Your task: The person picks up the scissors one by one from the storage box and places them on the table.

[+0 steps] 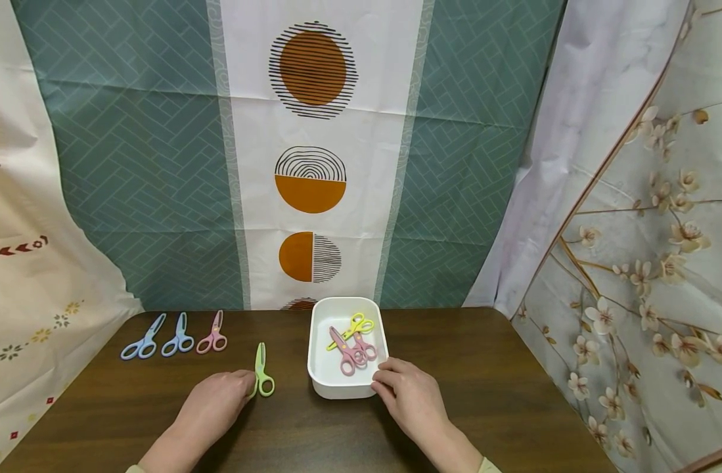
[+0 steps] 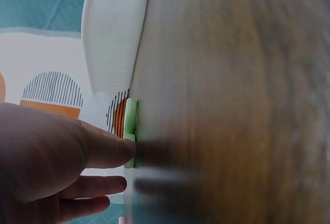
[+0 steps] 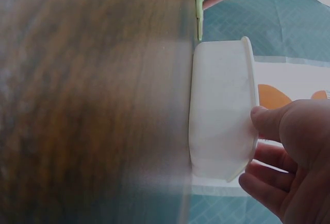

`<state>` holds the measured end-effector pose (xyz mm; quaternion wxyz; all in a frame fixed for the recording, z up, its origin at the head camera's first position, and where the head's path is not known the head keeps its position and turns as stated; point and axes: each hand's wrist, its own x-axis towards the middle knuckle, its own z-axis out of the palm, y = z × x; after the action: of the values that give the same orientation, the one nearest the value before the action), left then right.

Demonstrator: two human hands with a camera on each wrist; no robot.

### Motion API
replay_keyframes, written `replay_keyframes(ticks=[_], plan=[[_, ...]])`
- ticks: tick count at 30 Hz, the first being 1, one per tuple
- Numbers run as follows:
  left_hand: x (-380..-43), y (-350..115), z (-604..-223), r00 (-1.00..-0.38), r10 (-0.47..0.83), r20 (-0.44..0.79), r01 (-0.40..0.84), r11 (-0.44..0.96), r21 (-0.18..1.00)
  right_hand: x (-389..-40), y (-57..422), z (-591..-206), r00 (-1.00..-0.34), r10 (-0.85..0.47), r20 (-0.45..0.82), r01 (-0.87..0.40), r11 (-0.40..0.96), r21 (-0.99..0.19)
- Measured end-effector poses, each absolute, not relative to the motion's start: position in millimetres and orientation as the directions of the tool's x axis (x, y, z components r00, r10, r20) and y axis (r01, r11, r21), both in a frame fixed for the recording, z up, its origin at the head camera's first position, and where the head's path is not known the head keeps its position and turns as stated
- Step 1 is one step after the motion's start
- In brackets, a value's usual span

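Note:
Green scissors lie on the table with blades pointing away from me. My left hand pinches their left handle loop, which its fingers partly hide. The left wrist view shows the thumb against the green handle, close to the tabletop. A white box stands right of the scissors, and my right hand holds its near right corner. Thumb and fingers sit at the rim in the right wrist view. Inside the box lie yellow scissors and pink scissors, some overlapping.
Toward the back left of the brown table lie large blue scissors, smaller blue scissors and pink scissors, in a row. A patterned curtain hangs behind the table, with more fabric at both sides.

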<state>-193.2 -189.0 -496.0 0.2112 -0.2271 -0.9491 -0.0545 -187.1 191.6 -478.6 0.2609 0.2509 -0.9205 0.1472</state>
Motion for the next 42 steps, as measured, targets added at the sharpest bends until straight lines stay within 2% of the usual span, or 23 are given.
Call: replay_keyframes(ticks=[4, 10, 16, 22, 42], plan=[[-191.3, -184.5, -493.3, -0.822, 0.398, 0.407, 0.436, 0.900, 0.000, -186.4, 192.0, -478.3, -0.734, -0.384, 0.560, -0.539, 0.831, -0.137], [-180.5, -169.0, -487.4, -0.781, 0.403, 0.477, 0.446, 0.894, -0.026, -186.3, 191.9, -477.8, -0.737, -0.384, 0.556, -0.537, 0.832, -0.137], [-166.7, -150.1, -479.5, -0.874, 0.376, 0.307, 0.400, 0.916, 0.015, -187.1, 191.8, -477.7, -0.742, -0.382, 0.550, -0.535, 0.832, -0.144], [-159.7, -141.2, -480.6, -0.916, 0.355, 0.188, 0.371, 0.927, 0.055, -186.9, 191.9, -479.1, -0.730, -0.383, 0.567, -0.541, 0.830, -0.136], [-159.0, -136.0, -489.1, -0.934, 0.321, 0.156, 0.325, 0.946, 0.004, -187.9, 192.2, -478.2, -0.729, -0.387, 0.565, -0.546, 0.826, -0.138]])
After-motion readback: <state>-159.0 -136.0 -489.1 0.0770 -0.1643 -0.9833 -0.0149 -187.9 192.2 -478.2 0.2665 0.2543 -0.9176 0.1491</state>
